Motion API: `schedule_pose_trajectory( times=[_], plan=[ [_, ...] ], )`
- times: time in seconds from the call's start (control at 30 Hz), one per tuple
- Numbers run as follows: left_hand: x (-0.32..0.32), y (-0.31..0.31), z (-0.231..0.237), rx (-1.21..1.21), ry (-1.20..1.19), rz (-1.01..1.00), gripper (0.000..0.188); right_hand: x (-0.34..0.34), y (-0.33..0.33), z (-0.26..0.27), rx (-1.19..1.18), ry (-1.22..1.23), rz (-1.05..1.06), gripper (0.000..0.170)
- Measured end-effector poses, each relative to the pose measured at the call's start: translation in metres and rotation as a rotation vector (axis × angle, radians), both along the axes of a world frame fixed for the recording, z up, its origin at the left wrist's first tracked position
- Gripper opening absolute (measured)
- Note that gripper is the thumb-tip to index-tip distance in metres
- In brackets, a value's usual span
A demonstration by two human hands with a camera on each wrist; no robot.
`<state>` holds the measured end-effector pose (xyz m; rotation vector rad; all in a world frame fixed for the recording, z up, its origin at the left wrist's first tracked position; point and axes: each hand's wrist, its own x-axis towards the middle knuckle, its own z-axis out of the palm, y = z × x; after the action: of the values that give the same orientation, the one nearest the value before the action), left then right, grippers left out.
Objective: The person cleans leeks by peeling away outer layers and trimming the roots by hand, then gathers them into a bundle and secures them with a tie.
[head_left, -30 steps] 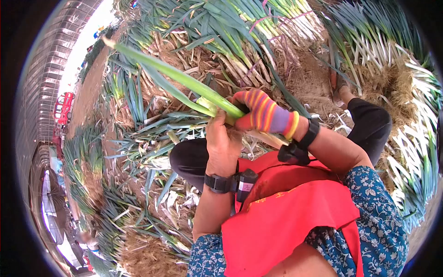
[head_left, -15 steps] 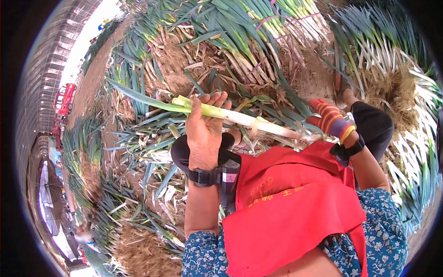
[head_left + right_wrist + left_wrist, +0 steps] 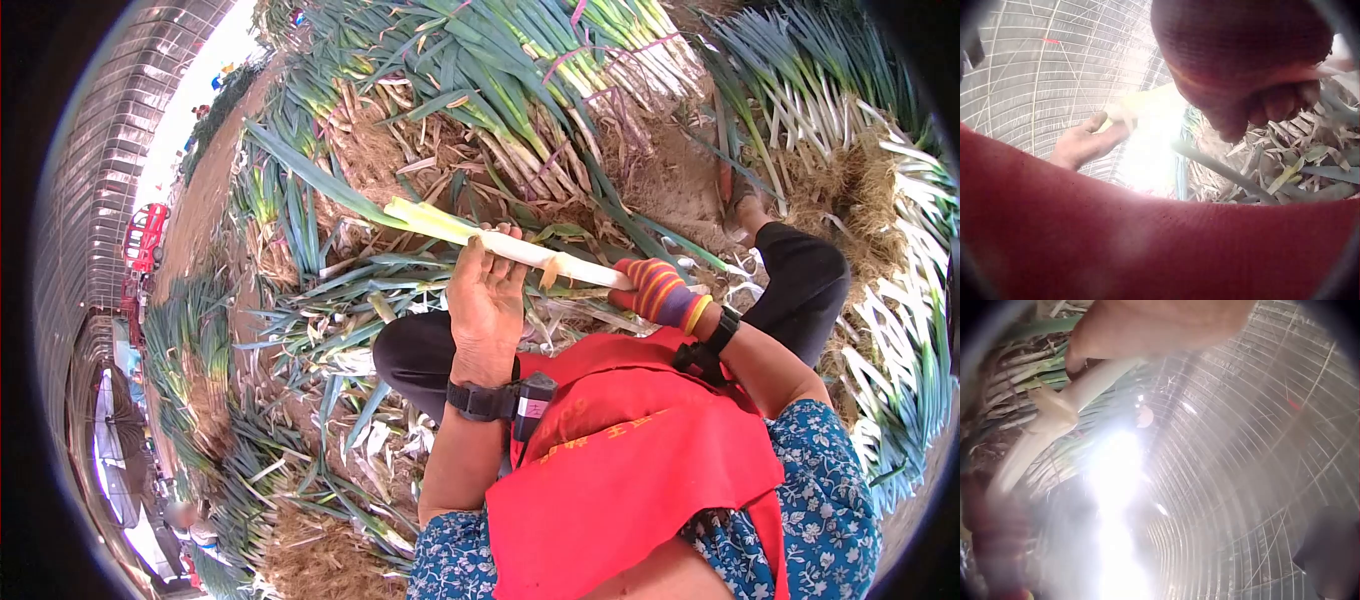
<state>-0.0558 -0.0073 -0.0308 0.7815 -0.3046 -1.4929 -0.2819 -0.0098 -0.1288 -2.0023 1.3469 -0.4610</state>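
A long green onion lies across both hands, green leaves up to the left and white shank down to the right. My bare left hand holds it near the middle, thumb on the near side and fingers behind. In a striped glove, my right hand grips the white lower end, hiding the tip. A loose tan band of peel circles the shank between the hands. The left wrist view shows this peel close up. The gloved fingers are curled in the right wrist view.
Bundles of green onions lie on the soil ahead, and more with white shanks line the right. Trimmed leaves and peelings litter the ground by the knees. A red apron covers the lap. A red vehicle stands far left.
Both hands were together at the green part; the right hand then drew right, away from it. Now it grips the white end, while the left hand, earlier flat under the stalk, has closed round it.
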Motion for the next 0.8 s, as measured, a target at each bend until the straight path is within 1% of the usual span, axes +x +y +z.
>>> schedule_pose_trajectory(
  times=[0.17,0.23,0.27,0.33,0.37,0.4,0.47,0.5,0.53,0.6,0.63,0.67,0.7,0.73,0.77,0.8],
  plan=[
    [0.002,-0.005,0.005,0.039,-0.015,0.019,0.024,0.006,-0.002,-0.004,-0.058,0.008,-0.001,0.03],
    [0.001,-0.007,0.005,0.04,-0.108,0.031,0.024,0.007,-0.003,-0.008,-0.033,-0.01,-0.006,0.029],
    [0.0,-0.009,0.001,0.039,-0.107,0.033,0.024,0.008,-0.003,-0.007,-0.034,-0.01,-0.004,0.029],
    [-0.006,-0.011,-0.012,-0.028,-0.118,0.076,0.027,0.008,-0.003,-0.001,0.128,-0.194,0.067,0.031],
    [-0.015,-0.009,-0.004,-0.021,-0.148,0.102,0.028,0.009,-0.001,0.01,0.197,-0.236,0.072,0.034],
    [-0.014,-0.009,-0.003,-0.023,-0.147,0.102,0.028,0.009,-0.001,0.012,0.196,-0.236,0.072,0.034],
    [-0.012,-0.006,0.0,-0.059,-0.027,0.01,0.023,0.006,-0.001,0.016,0.476,-0.386,0.07,0.034],
    [-0.013,-0.005,0.003,-0.086,0.04,0.018,0.018,0.005,0.0,0.025,0.535,-0.401,0.055,0.034],
    [-0.015,-0.004,0.007,-0.091,0.041,0.016,0.018,0.005,0.0,0.026,0.531,-0.401,0.054,0.034],
    [-0.018,-0.002,0.011,-0.168,-0.095,0.038,0.018,0.006,0.001,0.027,0.494,-0.4,0.053,0.035],
    [-0.017,-0.003,0.007,-0.171,-0.095,0.04,0.018,0.007,0.001,0.025,0.505,-0.423,0.029,0.036],
    [-0.014,-0.004,-0.001,-0.139,-0.327,0.067,0.017,0.008,0.001,0.016,0.502,-0.421,0.032,0.036],
    [-0.012,-0.004,-0.003,-0.103,-0.559,0.095,0.015,0.009,0.001,0.005,0.254,-0.37,0.021,0.034],
    [-0.012,-0.003,-0.002,-0.106,-0.559,0.095,0.015,0.01,0.001,-0.002,0.007,-0.317,0.01,0.032],
    [-0.013,-0.001,0.002,-0.117,-0.692,0.1,0.014,0.011,0.001,0.004,0.005,-0.317,0.009,0.032],
    [-0.013,0.0,0.004,-0.127,-0.825,0.103,0.013,0.013,0.003,0.013,-0.076,-0.219,-0.012,0.029]
  ],
)
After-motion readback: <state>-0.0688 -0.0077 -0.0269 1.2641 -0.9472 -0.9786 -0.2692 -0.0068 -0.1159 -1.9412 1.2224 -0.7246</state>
